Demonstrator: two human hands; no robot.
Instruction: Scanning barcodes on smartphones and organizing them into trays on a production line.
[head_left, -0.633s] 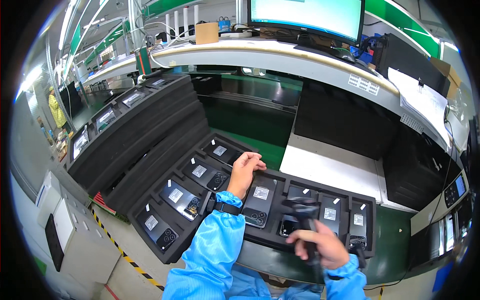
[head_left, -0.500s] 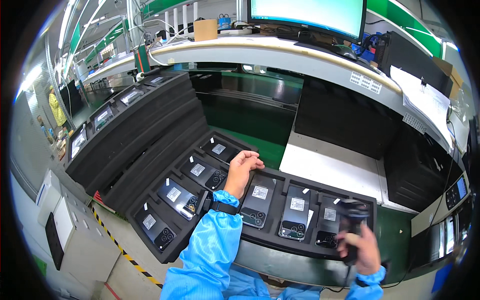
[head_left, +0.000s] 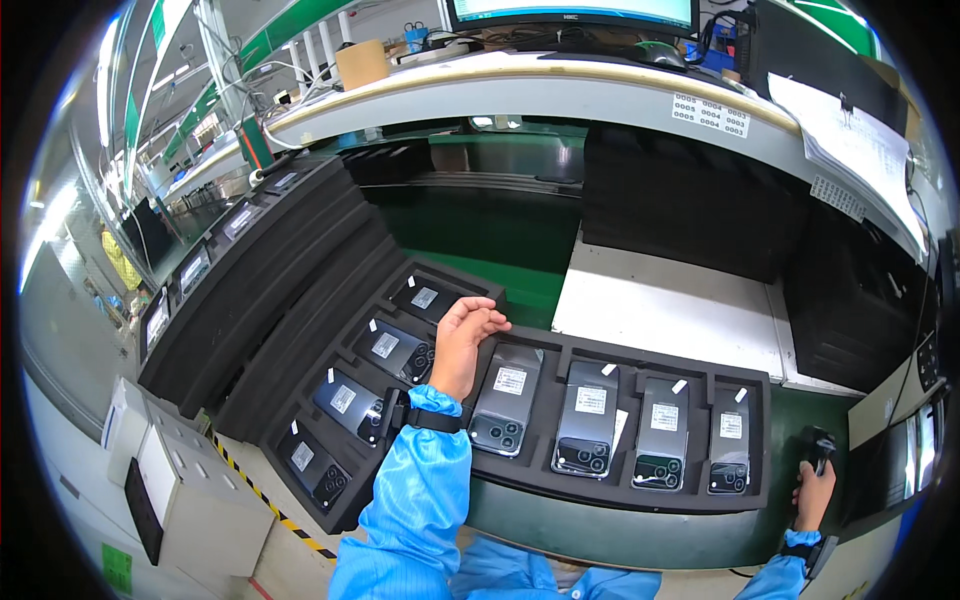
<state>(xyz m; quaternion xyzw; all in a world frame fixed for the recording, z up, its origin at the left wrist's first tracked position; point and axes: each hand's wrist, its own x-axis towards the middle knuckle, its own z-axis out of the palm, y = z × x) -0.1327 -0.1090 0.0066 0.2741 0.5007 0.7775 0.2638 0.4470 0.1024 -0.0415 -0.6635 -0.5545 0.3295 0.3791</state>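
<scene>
My left hand (head_left: 462, 345) hovers where two black foam trays meet, fingers bent and pressed together; whatever they may pinch is hidden. Under its wrist lies the inner end of the left foam tray (head_left: 362, 470), whose slots hold several dark smartphones, camera side up, each with a white label. More phones sit in the right foam tray (head_left: 600, 492), among them a phone (head_left: 507, 405) just right of my left hand and a phone (head_left: 730, 440) in the end slot. My right hand (head_left: 815, 492) grips a black handheld scanner (head_left: 821, 448) beyond that tray's right end.
Stacked foam trays (head_left: 270, 270) with phones on top rise at the left. A shelf (head_left: 560, 72) bearing a monitor (head_left: 575, 12) and papers (head_left: 845, 135) crosses the back. Below it lies a white board (head_left: 650, 295). A white machine (head_left: 200, 480) stands at lower left.
My right hand has moved right with the scanner, away from over the right tray, uncovering its end phone. The view has shifted slightly; my left hand keeps its place by the trays' meeting corner.
</scene>
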